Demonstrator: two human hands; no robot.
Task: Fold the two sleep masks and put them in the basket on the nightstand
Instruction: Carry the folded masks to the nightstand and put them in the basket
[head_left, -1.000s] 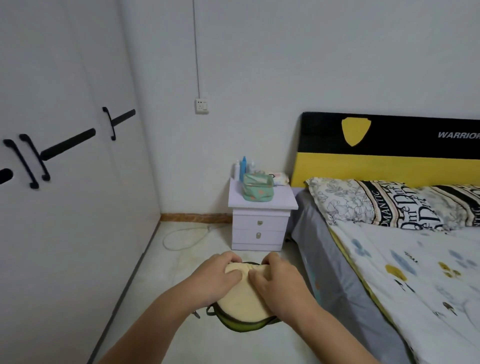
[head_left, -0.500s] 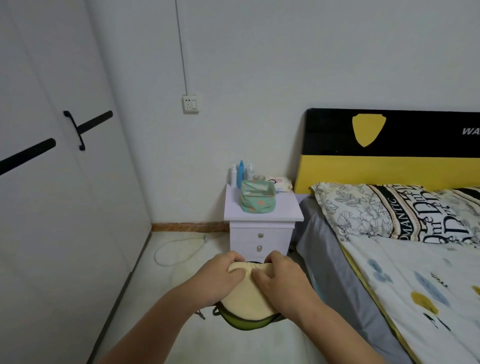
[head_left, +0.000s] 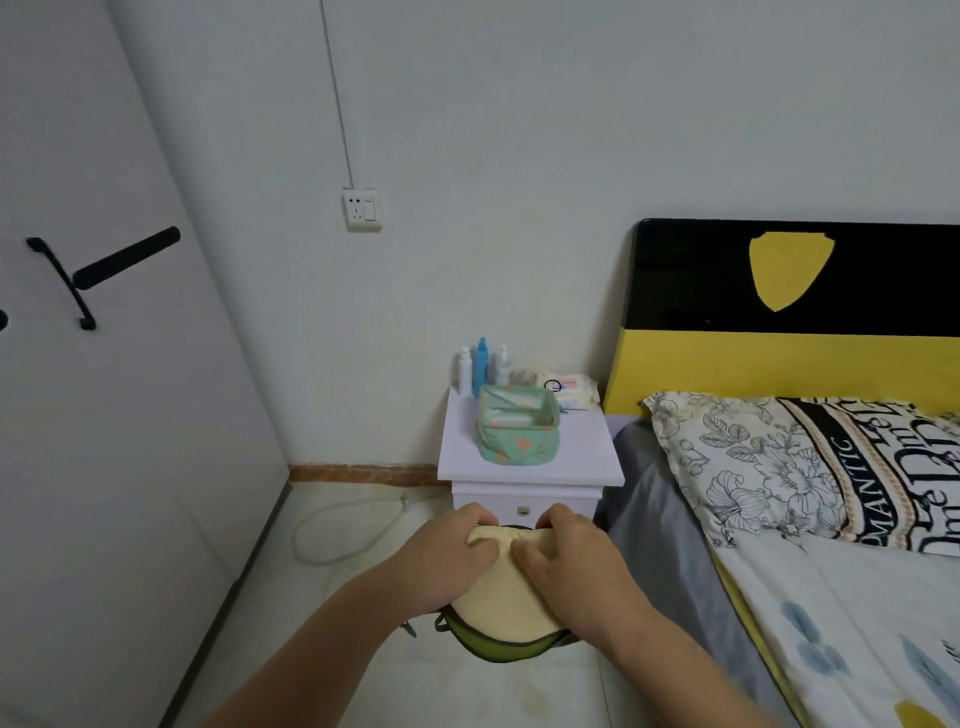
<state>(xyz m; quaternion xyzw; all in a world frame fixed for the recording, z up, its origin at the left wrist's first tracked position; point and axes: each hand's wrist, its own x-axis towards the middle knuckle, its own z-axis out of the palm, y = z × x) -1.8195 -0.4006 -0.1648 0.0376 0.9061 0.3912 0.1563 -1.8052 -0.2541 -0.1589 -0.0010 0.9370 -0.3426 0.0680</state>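
Nightstand (head_left: 530, 457) nearer; fingers (head_left: 480, 548) curled around sleep masks (head_left: 501, 597).

The sleep masks (head_left: 501, 597) are showing soft matt cloth, cream on the top face and green with a dark trim at the lower edge. The basket (head_left: 517, 434) is looking like limp printed fabric, teal with orange marks. The nightstand (head_left: 530, 457) is presenting a smooth, faintly shiny white top. The headboard (head_left: 789, 312) is gleaming glossy black and yellow. The floor (head_left: 467, 686) is shining like polished pale tile
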